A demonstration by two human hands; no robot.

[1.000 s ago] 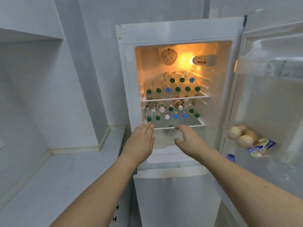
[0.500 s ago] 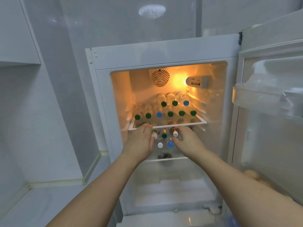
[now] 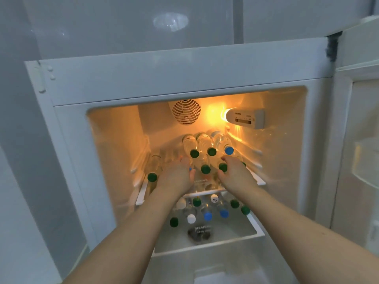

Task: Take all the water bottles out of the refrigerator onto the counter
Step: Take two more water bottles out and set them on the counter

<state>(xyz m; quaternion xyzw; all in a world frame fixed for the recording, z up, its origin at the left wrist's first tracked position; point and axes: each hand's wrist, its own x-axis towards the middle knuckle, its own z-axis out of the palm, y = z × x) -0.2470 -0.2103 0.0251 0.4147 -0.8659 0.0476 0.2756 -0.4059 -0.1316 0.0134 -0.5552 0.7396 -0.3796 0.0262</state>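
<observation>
Two hands (image 3: pixel 178 177) (image 3: pixel 235 175) among upper-shelf (image 3: pixel 260 182) bottles (image 3: pixel 202 144), grip unclear.

Both your bare arms stretch forward side by side. Your left hand (image 3: pixel 178 177) and right hand (image 3: pixel 235 174) lie palm down, near each other, fingers extended forward.

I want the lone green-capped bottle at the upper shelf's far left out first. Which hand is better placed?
Left: the left hand is right beside that bottle; the right hand is across the shelf.
</observation>
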